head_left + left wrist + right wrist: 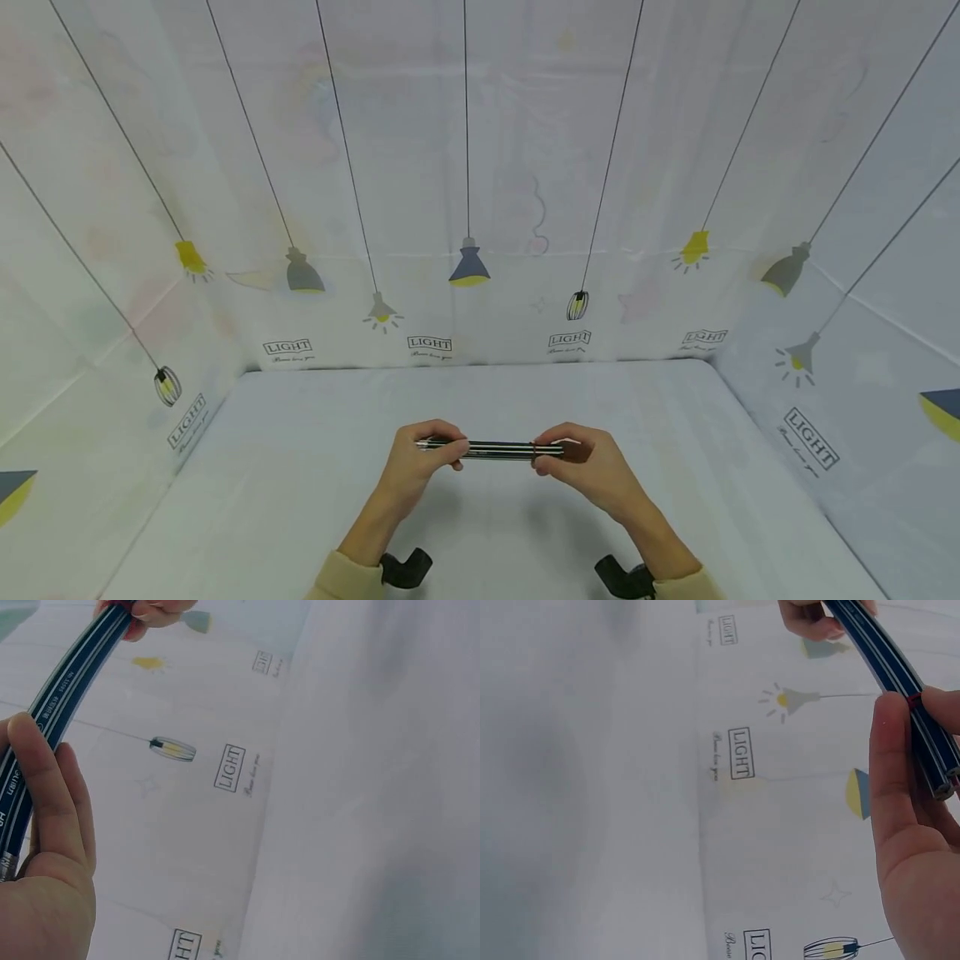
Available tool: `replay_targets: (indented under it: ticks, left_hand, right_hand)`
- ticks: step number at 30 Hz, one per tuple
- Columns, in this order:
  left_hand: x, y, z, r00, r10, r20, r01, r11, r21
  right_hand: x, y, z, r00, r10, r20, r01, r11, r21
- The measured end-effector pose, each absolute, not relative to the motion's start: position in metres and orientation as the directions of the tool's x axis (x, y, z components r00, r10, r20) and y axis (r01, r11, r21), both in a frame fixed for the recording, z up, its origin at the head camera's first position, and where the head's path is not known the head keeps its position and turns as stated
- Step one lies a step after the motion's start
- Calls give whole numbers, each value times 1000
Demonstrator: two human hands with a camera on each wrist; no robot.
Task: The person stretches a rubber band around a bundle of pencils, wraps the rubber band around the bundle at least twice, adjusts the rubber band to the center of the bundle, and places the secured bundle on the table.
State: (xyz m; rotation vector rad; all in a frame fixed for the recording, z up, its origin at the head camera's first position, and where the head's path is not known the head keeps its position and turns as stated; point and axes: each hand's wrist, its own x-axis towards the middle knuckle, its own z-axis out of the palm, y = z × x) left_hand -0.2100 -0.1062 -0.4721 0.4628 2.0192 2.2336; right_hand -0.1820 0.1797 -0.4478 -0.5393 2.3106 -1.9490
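A bundle of dark striped pencils (498, 451) is held level above the white table, between both hands. At its left end, where silvery ferrules show, my left hand (427, 454) pinches it between thumb and fingers. My right hand (588, 462) pinches the other end, beside a thin red band (914, 700) that goes round the pencils. White lettering runs along the bundle (56, 697) in the left wrist view. The flat pencil ends (945, 791) stick out past the right thumb in the right wrist view. How many pencils there are, I cannot tell.
The white table (300, 483) stretches out below the hands, with their shadows on it. Pale cloth walls (517, 167) printed with hanging lamps stand behind it and on both sides. Black wrist mounts (407, 568) sit at both sleeve cuffs.
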Motion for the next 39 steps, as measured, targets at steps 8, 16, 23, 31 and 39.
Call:
replay_targets:
  ticks: [8, 16, 23, 31, 39]
  left_hand:
    - [-205, -104, -473, -963, 243, 118, 82, -153, 985]
    - [-205, -105, -474, -966, 233, 112, 79, -146, 986]
    - [-205, -93, -470, -948, 298, 114, 86, -107, 991]
    - [-204, -96, -467, -950, 293, 112, 89, -91, 992]
    - [-205, -100, -470, -964, 244, 109, 79, -128, 989]
  right_hand:
    - [-184, 175, -453, -925, -303, 231, -258, 49, -965]
    - [-186, 173, -454, -919, -322, 228, -249, 25, -968]
    - [-184, 162, -460, -921, -339, 191, -227, 69, -972]
    - [-183, 166, -458, -915, -359, 185, -242, 122, -962]
    - [-181, 172, -456, -914, -331, 233, -280, 102, -954]
